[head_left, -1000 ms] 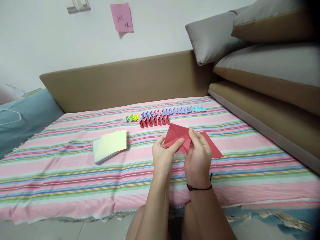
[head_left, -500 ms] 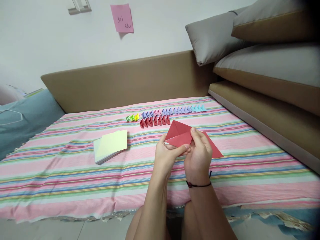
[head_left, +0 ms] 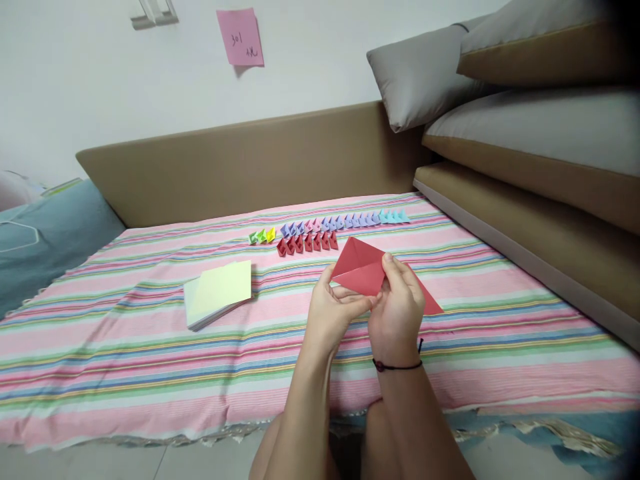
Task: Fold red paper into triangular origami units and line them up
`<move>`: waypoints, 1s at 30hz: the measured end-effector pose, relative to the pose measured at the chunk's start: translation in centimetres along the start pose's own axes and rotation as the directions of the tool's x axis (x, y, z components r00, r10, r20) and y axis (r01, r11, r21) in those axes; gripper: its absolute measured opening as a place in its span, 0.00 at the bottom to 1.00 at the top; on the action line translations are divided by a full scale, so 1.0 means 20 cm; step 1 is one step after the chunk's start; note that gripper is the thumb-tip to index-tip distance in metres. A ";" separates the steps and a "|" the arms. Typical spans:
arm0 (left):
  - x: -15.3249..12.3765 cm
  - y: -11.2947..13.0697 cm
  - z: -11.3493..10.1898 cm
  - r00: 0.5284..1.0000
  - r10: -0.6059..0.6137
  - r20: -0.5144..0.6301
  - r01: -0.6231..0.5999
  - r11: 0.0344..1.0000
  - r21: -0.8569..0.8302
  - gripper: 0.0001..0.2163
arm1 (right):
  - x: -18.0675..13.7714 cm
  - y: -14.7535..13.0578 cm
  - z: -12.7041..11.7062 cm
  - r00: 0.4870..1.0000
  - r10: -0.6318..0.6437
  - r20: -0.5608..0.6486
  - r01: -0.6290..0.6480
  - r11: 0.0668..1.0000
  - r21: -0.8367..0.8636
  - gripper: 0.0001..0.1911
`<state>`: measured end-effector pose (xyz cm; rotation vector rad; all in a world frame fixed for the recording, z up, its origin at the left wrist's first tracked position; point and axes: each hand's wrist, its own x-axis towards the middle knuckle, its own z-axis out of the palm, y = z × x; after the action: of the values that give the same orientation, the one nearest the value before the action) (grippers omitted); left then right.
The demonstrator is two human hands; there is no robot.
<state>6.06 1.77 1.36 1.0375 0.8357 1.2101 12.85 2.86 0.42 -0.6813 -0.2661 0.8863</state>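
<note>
A creased, partly folded sheet of red origami paper (head_left: 361, 267) is held up between both hands. My left hand (head_left: 334, 303) grips its left and lower side, the thumb reaching under the lower edge; some of its fingers are hidden behind the paper. At the right edge, my right hand (head_left: 399, 300) pinches the paper with its fingers closed. Another red sheet (head_left: 424, 293) lies on the striped cloth, partly covered by my right hand. Beyond the hands stands a row of small folded red paper pieces (head_left: 308, 244).
A stack of pale yellow paper (head_left: 220, 293) rests on the striped cloth (head_left: 150, 347) at left. Behind are more folded pieces in blue, purple, pink (head_left: 345, 223), and green and yellow (head_left: 263, 236). Grey cushions (head_left: 530, 133) are piled at right, against a brown backrest (head_left: 250, 167).
The view has shifted slightly. The red paper has tilted a little in my hands, and my left thumb has slid down off its face to the lower edge.
</note>
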 end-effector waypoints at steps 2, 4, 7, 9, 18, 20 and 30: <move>0.00 -0.01 -0.01 1.000 0.006 0.002 -0.006 1.000 0.016 0.29 | 0.00 0.00 0.00 1.000 -0.005 0.000 0.005 1.000 -0.011 0.10; 0.01 0.00 -0.03 1.000 -0.008 0.028 0.007 1.000 0.019 0.31 | 0.00 -0.01 0.00 1.000 -0.007 0.011 0.007 1.000 -0.013 0.09; 0.01 0.03 -0.10 0.985 -0.077 0.156 0.077 0.997 0.007 0.37 | 0.03 -0.02 -0.02 0.998 -0.003 0.064 0.007 0.998 -0.058 0.09; 0.01 0.05 -0.15 0.986 -0.067 0.154 0.065 0.998 0.013 0.35 | 0.04 -0.03 -0.04 0.987 0.019 0.157 0.006 0.987 -0.160 0.09; 0.03 0.03 -0.22 0.994 0.015 -0.107 0.003 0.986 0.166 0.10 | 0.09 -0.08 -0.11 0.871 0.185 0.456 0.132 0.804 -0.580 0.12; 0.03 0.03 -0.20 0.986 0.043 -0.164 -0.017 0.988 0.154 0.10 | 0.09 -0.09 -0.11 0.851 0.246 0.464 0.081 0.811 -0.579 0.15; 0.03 0.02 -0.18 0.962 0.141 -0.232 -0.100 0.978 0.181 0.11 | 0.05 -0.13 -0.10 0.839 0.335 0.428 0.043 0.744 -0.667 0.19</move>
<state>2.70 2.95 0.56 1.1018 1.0936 1.4095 15.93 1.62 0.57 -1.1193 -1.0802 1.1429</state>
